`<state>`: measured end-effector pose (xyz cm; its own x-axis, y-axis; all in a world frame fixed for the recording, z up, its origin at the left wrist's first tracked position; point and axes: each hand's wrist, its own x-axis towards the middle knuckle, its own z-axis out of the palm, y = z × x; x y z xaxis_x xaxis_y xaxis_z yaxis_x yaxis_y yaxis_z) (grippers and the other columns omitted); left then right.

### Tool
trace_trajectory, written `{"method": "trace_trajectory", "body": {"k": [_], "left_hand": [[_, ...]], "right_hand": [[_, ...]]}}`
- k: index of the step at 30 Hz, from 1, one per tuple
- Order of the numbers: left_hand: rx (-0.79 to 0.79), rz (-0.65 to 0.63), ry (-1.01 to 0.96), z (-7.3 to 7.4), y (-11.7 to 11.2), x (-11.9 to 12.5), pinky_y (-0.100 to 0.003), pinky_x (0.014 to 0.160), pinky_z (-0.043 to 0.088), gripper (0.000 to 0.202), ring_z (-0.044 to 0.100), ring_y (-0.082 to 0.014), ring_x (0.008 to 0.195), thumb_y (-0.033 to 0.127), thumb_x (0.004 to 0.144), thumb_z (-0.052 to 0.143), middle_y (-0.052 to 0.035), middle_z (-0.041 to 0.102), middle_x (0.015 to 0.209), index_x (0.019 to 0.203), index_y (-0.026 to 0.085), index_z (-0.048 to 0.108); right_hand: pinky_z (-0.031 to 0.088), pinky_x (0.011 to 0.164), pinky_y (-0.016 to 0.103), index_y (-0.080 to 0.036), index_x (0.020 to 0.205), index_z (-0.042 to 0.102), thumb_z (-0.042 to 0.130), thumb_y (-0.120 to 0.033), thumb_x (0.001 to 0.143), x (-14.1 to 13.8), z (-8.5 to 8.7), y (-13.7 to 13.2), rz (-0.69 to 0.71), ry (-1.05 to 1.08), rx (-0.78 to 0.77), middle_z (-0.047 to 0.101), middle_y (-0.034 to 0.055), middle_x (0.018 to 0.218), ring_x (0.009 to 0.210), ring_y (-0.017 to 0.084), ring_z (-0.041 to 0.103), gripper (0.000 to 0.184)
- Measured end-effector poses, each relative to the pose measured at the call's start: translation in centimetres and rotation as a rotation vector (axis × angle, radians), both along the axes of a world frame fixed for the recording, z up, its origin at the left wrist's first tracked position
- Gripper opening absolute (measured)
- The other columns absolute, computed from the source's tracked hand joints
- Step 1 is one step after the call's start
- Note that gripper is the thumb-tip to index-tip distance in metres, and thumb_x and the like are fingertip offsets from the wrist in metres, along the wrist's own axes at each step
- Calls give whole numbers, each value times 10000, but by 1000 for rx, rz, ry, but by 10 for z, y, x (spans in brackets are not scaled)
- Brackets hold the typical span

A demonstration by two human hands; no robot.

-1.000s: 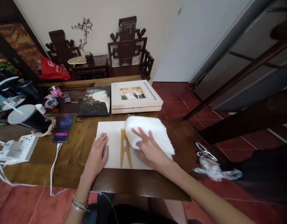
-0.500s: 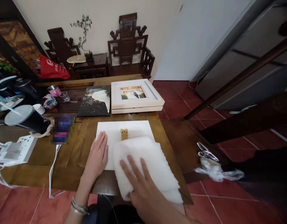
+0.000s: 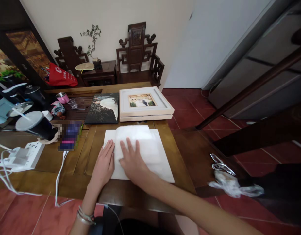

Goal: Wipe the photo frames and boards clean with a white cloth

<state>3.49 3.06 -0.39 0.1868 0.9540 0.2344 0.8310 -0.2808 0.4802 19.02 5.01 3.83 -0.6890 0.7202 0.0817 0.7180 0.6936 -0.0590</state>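
Observation:
A white board (image 3: 166, 171) lies flat near the front edge of the wooden table. My left hand (image 3: 105, 164) rests on its left side, fingers stretched out and close together. Spread over the board is a white cloth (image 3: 144, 135), slightly smeared by motion. My right hand (image 3: 133, 161) presses flat on this cloth with its fingers apart, and the forearm reaches in from the lower right. The cloth covers the middle of the board up to and just past its far edge.
Beyond the board sit two stacked picture frames (image 3: 146, 112) and a dark photo panel (image 3: 103, 109). To the left are a phone (image 3: 70, 135) on a cable, a lidded cup (image 3: 39, 125) and a power strip (image 3: 34, 156). Scissors (image 3: 222, 164) lie at the right.
My right hand has pushed the cloth forward and left across the board, covering the gold-coloured metal piece seen earlier. My left hand has stayed on the board's left side.

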Motion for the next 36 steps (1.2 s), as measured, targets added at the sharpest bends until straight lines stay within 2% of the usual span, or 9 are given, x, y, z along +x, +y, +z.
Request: {"method": "trace_trajectory", "body": {"k": [4, 7, 10, 16, 20, 23, 26, 30, 36], "left_hand": [[-10, -12, 2, 0, -1, -2, -505, 1164, 240, 543, 257, -215, 1426, 118, 931, 320, -116, 337, 1518, 1469, 188, 285], [-8, -31, 0, -1, -1, -2, -505, 1167, 235, 583, 244, -214, 1430, 82, 902, 338, -108, 329, 1523, 1470, 204, 283], [-6, -20, -1, -2, 0, -2, -505, 1166, 235, 562, 248, -214, 1429, 98, 916, 330, -108, 334, 1521, 1467, 203, 293], [-22, 2, -51, 0, 0, 1, -503, 1170, 212, 478, 272, -218, 1421, 175, 962, 302, -122, 361, 1505, 1436, 154, 356], [1, 38, -301, 10, -4, -1, -472, 1179, 196, 472, 249, -218, 1429, 281, 979, 347, -82, 323, 1530, 1445, 207, 345], [15, 73, -559, 17, -6, -5, -439, 1186, 186, 479, 260, -215, 1424, 341, 990, 323, -57, 313, 1537, 1458, 234, 320], [32, 77, -665, 18, -7, -7, -427, 1188, 181, 484, 285, -215, 1414, 372, 999, 267, -55, 336, 1526, 1457, 227, 324], [13, 56, -495, 13, -6, -4, -429, 1189, 176, 502, 244, -207, 1430, 376, 1002, 236, -59, 286, 1548, 1475, 214, 282], [-12, 20, -132, 2, -4, 1, -502, 1166, 220, 453, 309, -228, 1405, 277, 982, 335, -103, 379, 1498, 1426, 200, 378]], "right_hand": [[286, 956, 776, -126, 790, 748, 599, -216, 853, 14, -3, -58, 136, 105, 32, 458, 241, 1400, 1276, 505, 373, 185], [286, 969, 764, -160, 724, 747, 616, -254, 847, 27, -2, -77, 196, 152, -40, 475, 204, 1400, 1294, 487, 359, 203], [257, 1033, 712, -172, 742, 747, 637, -236, 824, 36, -3, -58, 181, 131, -106, 438, 168, 1441, 1339, 461, 296, 151], [212, 1071, 675, -146, 930, 732, 497, -117, 879, 17, -3, 22, -40, 14, -83, 386, 167, 1476, 1381, 423, 236, 242], [205, 1028, 728, -133, 991, 731, 492, -171, 903, -10, 1, 29, -130, -14, -84, 370, 195, 1476, 1360, 468, 248, 258], [207, 1032, 729, -155, 943, 747, 503, -195, 901, -15, 3, 2, 50, 38, -58, 380, 171, 1477, 1352, 466, 269, 251], [211, 1040, 725, -162, 929, 754, 504, -197, 897, 1, 8, -30, 305, 93, -101, 396, 173, 1467, 1345, 460, 287, 254], [195, 1078, 680, -161, 926, 753, 538, -195, 865, 33, 21, -48, 410, 66, -283, 427, 159, 1451, 1364, 436, 265, 226], [178, 1117, 604, -131, 1033, 703, 502, -78, 812, 41, 25, 4, 126, -21, -300, 412, 148, 1465, 1399, 371, 229, 304]]}}
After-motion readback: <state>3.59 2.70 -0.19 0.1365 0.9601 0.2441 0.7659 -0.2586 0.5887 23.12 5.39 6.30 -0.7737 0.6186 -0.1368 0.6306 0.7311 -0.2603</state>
